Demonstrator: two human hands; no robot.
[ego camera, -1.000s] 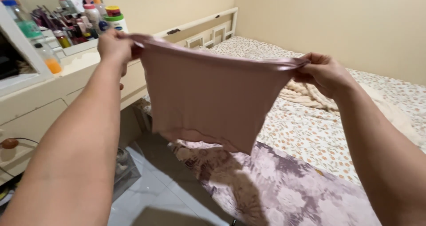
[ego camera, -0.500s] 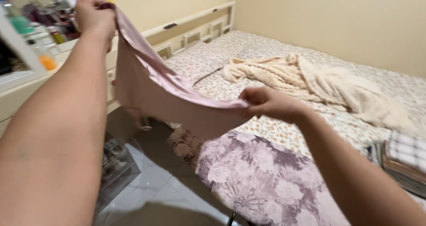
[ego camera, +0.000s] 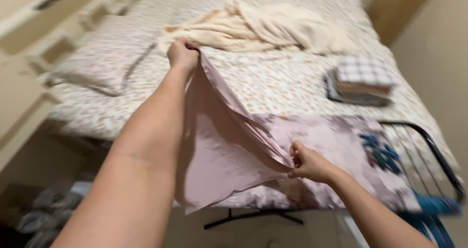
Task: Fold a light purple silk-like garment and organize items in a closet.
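You hold the pink garment (ego camera: 219,145) stretched by its top edge between your two hands, so it hangs slanted over the near end of the ironing board (ego camera: 336,145) with the floral cover. Your left hand (ego camera: 183,54) is closed in a fist around one corner, raised high and far out over the bed (ego camera: 273,87); your right hand (ego camera: 307,161) pinches the other corner low, just above the board's cover. That difference in height is why the top hem runs as a taut diagonal from upper left to lower right, while the loose body of the cloth drapes down under your left forearm and ends in a free point off the board's near edge, above the floor.

The garment's lower part lies against the board's left portion; the view is too blurred to show how flat it rests. To the right, the board's cover stays bare up to a dark blue thing (ego camera: 380,153) near its far end, too blurred to name, so there is open surface that way. Beyond the board, a dark metal rail (ego camera: 434,150) curves along the right side. On the bed, a cream blanket (ego camera: 273,28) lies bunched near the far side, and a stack of folded clothes (ego camera: 363,80) sits well apart to the right, with plain sheet between them.
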